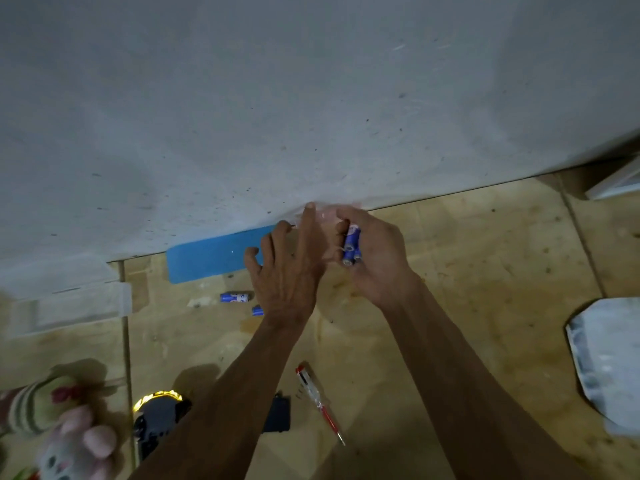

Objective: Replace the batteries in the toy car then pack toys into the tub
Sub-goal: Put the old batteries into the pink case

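Right hand (375, 258) clamped on 3 blue batteries (351, 245), long axes pointing back toward the body. Left hand (284, 271) splayed, empty. Toy car (156, 420) low left on the floor, nearer the left.

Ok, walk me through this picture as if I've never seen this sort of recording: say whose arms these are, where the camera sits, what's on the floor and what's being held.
There is no machine here. A person wears a wide-angle camera on the head, so you look down along their own bare arms.

The right hand grips a small bundle of blue batteries. The left hand is spread open beside it, fingers near some clear wrapping that is too blurred to identify.

On the tan floor, by the grey wall: a blue strip, two loose blue batteries, a red screwdriver, a small black cover, the black-and-yellow toy car, and plush toys at lower left.
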A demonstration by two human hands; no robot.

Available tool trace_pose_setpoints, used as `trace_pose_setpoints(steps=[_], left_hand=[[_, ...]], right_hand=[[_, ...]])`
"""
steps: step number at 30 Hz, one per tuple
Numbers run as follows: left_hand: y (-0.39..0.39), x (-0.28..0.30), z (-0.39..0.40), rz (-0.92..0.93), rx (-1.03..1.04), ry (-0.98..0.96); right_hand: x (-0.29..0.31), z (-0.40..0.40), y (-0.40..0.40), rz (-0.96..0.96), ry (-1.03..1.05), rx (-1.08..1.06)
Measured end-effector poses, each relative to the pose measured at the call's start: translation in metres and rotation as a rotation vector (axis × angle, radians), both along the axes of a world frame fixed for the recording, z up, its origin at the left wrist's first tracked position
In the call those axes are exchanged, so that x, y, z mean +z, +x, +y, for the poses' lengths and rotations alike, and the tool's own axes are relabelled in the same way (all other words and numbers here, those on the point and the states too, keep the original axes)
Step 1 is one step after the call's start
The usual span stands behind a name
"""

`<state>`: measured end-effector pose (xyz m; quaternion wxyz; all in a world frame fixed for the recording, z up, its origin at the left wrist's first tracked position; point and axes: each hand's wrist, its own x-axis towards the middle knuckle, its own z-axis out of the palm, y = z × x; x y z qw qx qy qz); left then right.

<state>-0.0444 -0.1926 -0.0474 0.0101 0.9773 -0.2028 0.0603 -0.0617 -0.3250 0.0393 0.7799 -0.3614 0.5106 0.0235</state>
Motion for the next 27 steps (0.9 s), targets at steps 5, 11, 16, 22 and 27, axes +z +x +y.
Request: trace_pose_setpoints(steps=[5,11,16,22,27], left_hand=[[-0.001,0.004,-0.001,0.050,0.006,0.008],[0.002,0.001,-0.002,0.002,0.006,0.052],[0.002,0.001,-0.003,0.024,0.004,0.025],[0.001,-0.002,0.000,-0.006,0.003,0.013],[0.000,-0.003,0.001,-0.064,-0.042,-0.036]], right_hand=[[-0.013,0.001,0.001,0.039,0.179,-0.138],[-0.023,0.012,0.009,0.056,0.083,-0.124],[-0.021,0.012,0.004,0.058,-0.019,-0.129],[-0.036,-0.015,-0.033,-0.167,-1.289,0.532],[-0.059,-0.042,-0.040,-0.268,-1.639,0.826]])
